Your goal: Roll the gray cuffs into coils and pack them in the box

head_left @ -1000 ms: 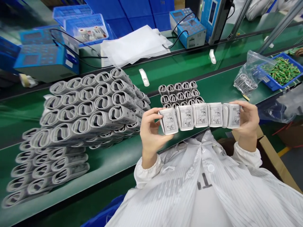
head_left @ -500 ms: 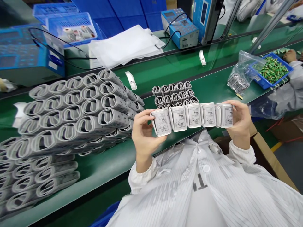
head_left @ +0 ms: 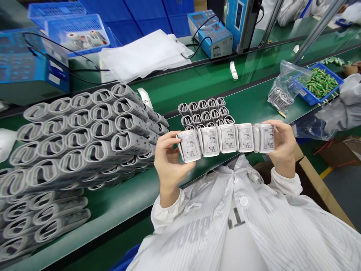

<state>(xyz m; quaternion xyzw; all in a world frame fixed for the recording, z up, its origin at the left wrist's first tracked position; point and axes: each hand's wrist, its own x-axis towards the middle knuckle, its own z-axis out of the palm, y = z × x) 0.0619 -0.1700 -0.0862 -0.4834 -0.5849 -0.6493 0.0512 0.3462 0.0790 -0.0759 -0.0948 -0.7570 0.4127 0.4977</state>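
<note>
My left hand [head_left: 170, 160] and my right hand [head_left: 282, 145] squeeze a row of rolled blood pressure cuffs [head_left: 228, 138] from its two ends. Printed drawings show on the cuffs' grey-white faces, which are turned towards me. The row is held in front of my chest, over the bench's near edge. Just behind it, a small stack of rolled cuffs [head_left: 206, 110] stands on the green bench, its lower part hidden by the row. To the left of my left hand rises a much larger stack of rolled cuffs [head_left: 84, 139], open ends facing me.
White curved plastic parts [head_left: 233, 70] lie on the green conveyor [head_left: 197, 81]. A blue tray of green parts [head_left: 323, 82] and a clear bag [head_left: 282, 92] sit right. Blue testers [head_left: 216, 37], white sheets [head_left: 143, 56] and a blue basket [head_left: 79, 35] stand behind. Another person's sleeve [head_left: 349, 90] shows right.
The whole view has shifted slightly, so the scene sits a little further left. Both hands keep the same grip on the row of cuffs.
</note>
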